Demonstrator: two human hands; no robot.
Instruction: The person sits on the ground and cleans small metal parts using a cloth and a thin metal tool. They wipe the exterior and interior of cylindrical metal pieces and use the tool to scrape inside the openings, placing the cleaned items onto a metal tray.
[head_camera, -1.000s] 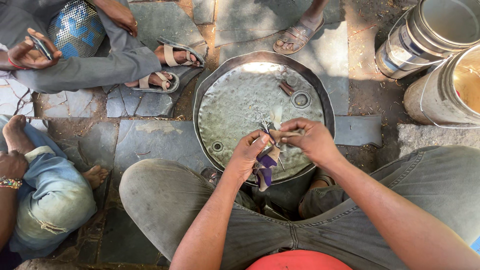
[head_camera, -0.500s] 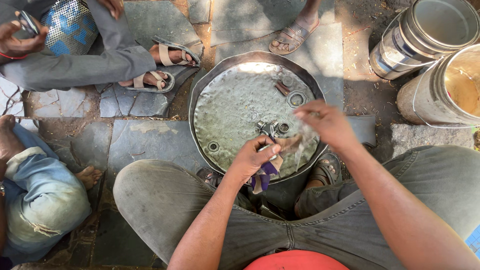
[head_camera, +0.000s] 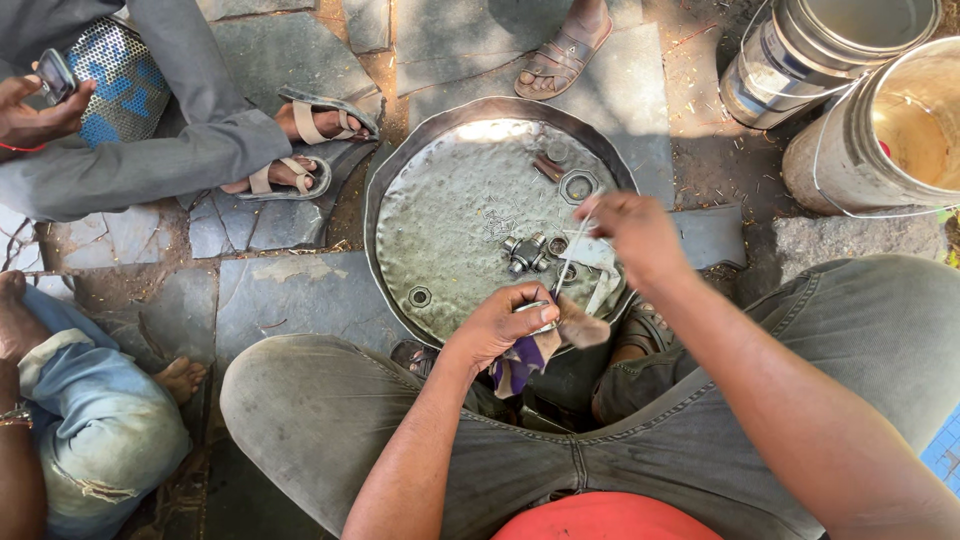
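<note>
left hand (head_camera: 500, 325) grips a small metal cup (head_camera: 540, 312) and rag (head_camera: 520, 362); right hand (head_camera: 630, 225) pinches a thin rod (head_camera: 568, 255); a slip could drop the cup into the pan (head_camera: 440, 230).

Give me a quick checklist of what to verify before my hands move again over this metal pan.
1. Left hand grips the small shiny metal cup with the purple rag: ok.
2. Right hand pinches the thin pale strip: ok.
3. Cross-shaped metal joint lies inside the round dented metal pan: ok.
4. Hexagonal nut lies in the pan, apart from both hands: ok.
5. Inside of the cup clean: cannot tell.
6. Seated neighbour's sandalled feet lie outside the pan: ok.
</note>
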